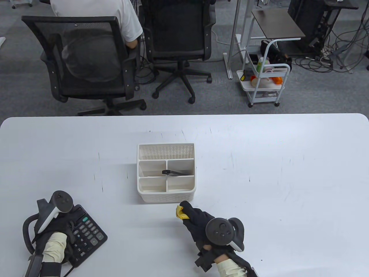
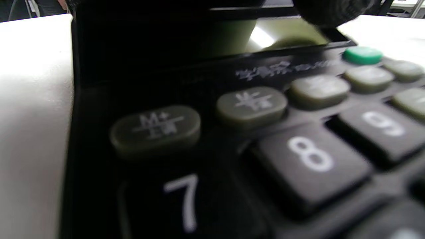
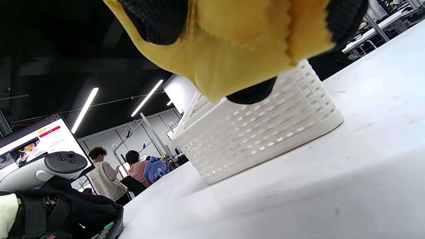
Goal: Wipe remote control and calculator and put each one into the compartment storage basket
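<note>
Table view, black calculator (image 1: 86,232), grey keys, one green

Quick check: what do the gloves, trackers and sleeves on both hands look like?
Left hand and right hand: black knit sensor gloves with black straps. On the back of each sits a dark round-faced tracker with small buttons and a white grip. Cream sleeves cover the wrists. A black cable loops beside the left wrist.
</note>
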Tool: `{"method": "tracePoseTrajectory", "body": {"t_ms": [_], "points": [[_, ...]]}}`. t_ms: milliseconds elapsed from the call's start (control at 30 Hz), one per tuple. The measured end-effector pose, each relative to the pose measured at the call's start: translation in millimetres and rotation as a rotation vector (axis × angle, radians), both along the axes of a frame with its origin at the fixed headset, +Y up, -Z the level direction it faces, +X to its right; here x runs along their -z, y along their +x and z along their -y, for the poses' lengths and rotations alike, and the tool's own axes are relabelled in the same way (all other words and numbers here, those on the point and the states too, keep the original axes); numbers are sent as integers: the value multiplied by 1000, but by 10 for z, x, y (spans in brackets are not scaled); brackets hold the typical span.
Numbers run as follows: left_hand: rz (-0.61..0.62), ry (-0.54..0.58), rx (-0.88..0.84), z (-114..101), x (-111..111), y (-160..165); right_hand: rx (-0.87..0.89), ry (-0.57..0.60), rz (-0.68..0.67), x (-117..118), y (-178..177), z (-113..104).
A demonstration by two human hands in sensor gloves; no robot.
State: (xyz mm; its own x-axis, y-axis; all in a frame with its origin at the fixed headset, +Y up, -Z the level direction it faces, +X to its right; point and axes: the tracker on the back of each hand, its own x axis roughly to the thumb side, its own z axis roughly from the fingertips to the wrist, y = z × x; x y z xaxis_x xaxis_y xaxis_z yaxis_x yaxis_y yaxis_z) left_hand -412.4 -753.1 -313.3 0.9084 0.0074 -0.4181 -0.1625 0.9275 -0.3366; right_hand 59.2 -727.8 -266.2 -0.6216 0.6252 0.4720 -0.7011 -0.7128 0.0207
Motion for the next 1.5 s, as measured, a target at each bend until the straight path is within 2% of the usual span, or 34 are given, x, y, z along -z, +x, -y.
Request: {"method": "tracePoseTrajectory", "body": {"t_ms": [100,300,467,567,867,1067,1300,1367,1500], "points": [[-11,-29,-14,44,22,-7,1,-1,2,2,2,1],[2,-13,-55,21,61,4,4,-10,1,15,2,5],[86,16,-157,-165,93,85,7,-11,-2,18,0,4],[154,10,-137,-286,115,187,9,-5,-3,16,-2,-3],[299,190,-243,-746,178,800,17,1,5,27,24,3],[333,309,-362,-956,161,1157,32,6,15,25,50,-8],[307,392,-645,-889,68,1311,62,17,56,28,92,-24],[295,377,-731,-829,48,1344,66,13,67,36,105,-23],[230,426,-852,-684,-5,1390,109,2,105,50,146,-24]]}}
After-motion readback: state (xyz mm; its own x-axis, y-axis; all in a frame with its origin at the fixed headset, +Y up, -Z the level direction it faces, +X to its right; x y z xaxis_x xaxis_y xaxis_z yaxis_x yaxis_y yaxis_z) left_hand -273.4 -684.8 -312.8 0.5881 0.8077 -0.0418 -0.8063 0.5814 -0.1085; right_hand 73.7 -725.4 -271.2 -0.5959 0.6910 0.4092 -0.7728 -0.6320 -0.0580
